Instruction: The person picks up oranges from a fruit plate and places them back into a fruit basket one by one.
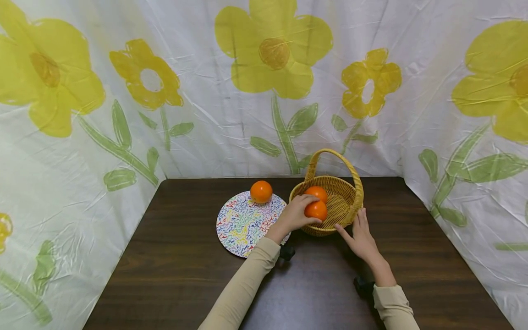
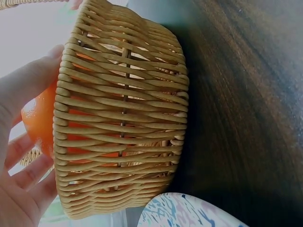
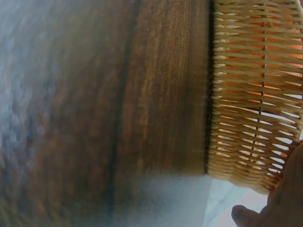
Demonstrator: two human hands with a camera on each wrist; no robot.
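Observation:
My left hand (image 1: 298, 213) grips an orange (image 1: 316, 211) at the left side of a yellow wicker basket (image 1: 344, 215), thumb and fingers around the fruit. A second orange (image 1: 317, 192) lies in the basket just behind it. In the left wrist view the gripped orange (image 2: 40, 120) shows at the rim, with more orange colour through the weave. The right hand (image 1: 360, 238) rests against the basket's front right side, its fingers straight and its thumb spread toward the front rim. Seen from the right wrist, this hand (image 3: 281, 203) touches the woven wall.
Left of the basket lies a round plate (image 1: 237, 224) with a multicoloured squiggle pattern, bearing another orange (image 1: 261, 191) near its back edge. The basket's tall arched handle (image 1: 356, 176) rises over its opening. A dark wooden table (image 1: 177, 266) carries everything, before a flowered curtain (image 1: 198, 137).

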